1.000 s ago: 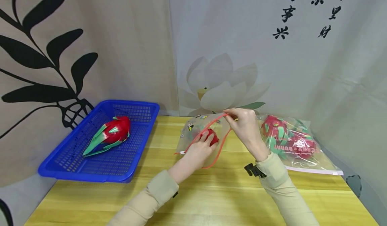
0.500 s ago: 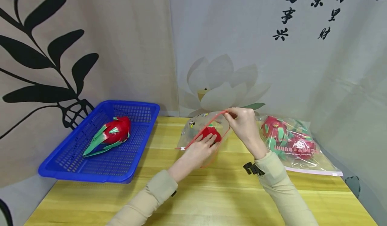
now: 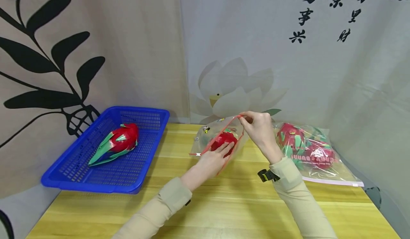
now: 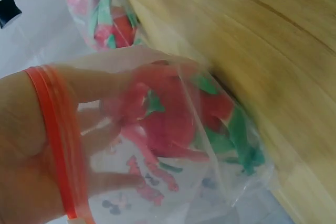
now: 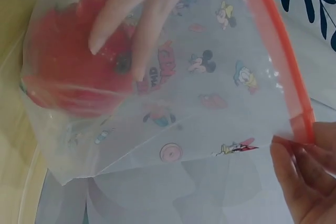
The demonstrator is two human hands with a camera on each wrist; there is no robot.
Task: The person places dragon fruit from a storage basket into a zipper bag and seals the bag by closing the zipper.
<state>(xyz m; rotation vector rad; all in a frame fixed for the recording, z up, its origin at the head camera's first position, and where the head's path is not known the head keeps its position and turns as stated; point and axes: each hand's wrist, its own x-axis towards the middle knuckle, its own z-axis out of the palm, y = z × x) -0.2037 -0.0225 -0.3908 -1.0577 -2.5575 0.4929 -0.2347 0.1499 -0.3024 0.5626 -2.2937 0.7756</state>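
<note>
At the bottom of the frame our yellow wooden surface [image 3: 224, 203] spreads wide. On its left sits the blue plastic basket [image 3: 80, 175], with one dragon fruit [image 3: 120, 141] lying inside. At the right edge lies a sealed bag of dragon fruits [image 3: 307, 150]. In the centre we hold up a clear zip bag [image 3: 209, 136] printed with cartoon figures, its red zipper strip [image 3: 221, 134] open. Our left hand [image 3: 214, 157] reaches into the mouth, fingers curled around the red dragon fruit in the bag [image 3: 224, 139]. Our right hand [image 3: 259, 132] pinches the zipper strip's upper corner between thumb and fingertips, lifting that edge above the surface.
</note>
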